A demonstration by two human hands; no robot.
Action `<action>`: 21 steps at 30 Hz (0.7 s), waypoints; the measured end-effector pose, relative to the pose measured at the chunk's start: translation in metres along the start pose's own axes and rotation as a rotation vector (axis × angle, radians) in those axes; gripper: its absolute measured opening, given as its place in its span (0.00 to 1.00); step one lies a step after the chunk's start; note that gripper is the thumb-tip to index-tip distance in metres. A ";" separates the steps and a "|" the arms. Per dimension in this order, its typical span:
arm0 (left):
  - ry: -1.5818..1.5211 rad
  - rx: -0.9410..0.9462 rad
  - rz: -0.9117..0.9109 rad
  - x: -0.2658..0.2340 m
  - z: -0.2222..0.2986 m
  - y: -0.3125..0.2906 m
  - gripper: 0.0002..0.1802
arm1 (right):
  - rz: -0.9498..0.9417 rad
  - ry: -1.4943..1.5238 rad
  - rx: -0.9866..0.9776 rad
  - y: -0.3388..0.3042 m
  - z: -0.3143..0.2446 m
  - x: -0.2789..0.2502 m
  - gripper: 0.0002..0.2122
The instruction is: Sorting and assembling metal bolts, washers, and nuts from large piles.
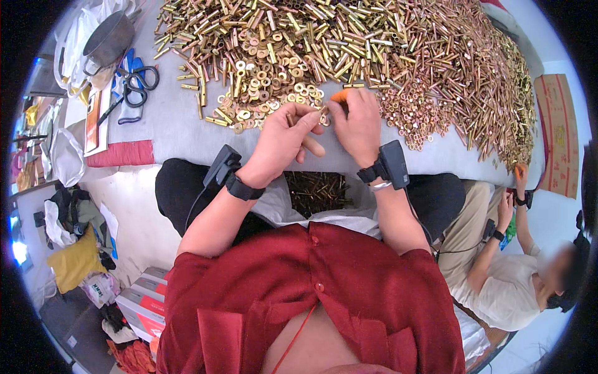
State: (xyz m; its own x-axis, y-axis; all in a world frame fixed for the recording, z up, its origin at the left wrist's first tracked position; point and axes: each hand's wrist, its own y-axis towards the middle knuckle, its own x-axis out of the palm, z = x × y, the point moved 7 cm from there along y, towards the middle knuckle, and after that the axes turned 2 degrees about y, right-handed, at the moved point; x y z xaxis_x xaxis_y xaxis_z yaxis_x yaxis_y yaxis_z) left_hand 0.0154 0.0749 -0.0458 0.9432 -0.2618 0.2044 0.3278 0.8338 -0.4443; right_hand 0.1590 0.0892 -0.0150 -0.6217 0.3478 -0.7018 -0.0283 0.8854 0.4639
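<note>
My left hand [283,140] and my right hand [360,128] meet above the near edge of the table. Between their fingertips is a small brass-coloured metal piece [323,111], too small to tell whether it is a tube or a bolt. The left thumb and forefinger pinch it, with the other fingers loosely curled. My right fingers close in on it from the other side, with an orange finger cover [340,96] on one. Just beyond lie flat brass-coloured washers [261,81], heaped beside metal tubes [349,37]. Small nuts [414,115] are piled right of my right hand.
Scissors [134,87] and a metal pot [109,40] are at the table's left. Below my hands, an opening holds more metal pieces [316,192]. A co-worker [504,280] sits at the right, one hand at the table edge. A cardboard sheet [556,134] stands behind.
</note>
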 end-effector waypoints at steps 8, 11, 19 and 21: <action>0.046 -0.011 -0.061 0.011 -0.005 -0.001 0.09 | -0.001 0.816 0.419 -0.035 0.001 -0.002 0.04; -0.136 -0.032 -0.165 0.012 -0.011 -0.001 0.09 | 0.051 0.548 0.291 -0.037 -0.019 -0.019 0.04; -0.180 0.041 -0.138 0.015 -0.005 0.000 0.10 | 0.078 0.170 -0.177 -0.037 -0.026 -0.044 0.07; -0.034 0.093 -0.049 0.009 -0.002 0.000 0.12 | 0.196 -0.255 0.017 -0.027 0.006 -0.059 0.09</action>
State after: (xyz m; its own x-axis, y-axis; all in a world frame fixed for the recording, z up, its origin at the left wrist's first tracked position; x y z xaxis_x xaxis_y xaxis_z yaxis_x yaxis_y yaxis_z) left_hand 0.0239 0.0710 -0.0459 0.9233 -0.2881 0.2542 0.3656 0.8622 -0.3507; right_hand 0.2011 0.0461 0.0106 -0.3975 0.5768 -0.7137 0.0872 0.7980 0.5963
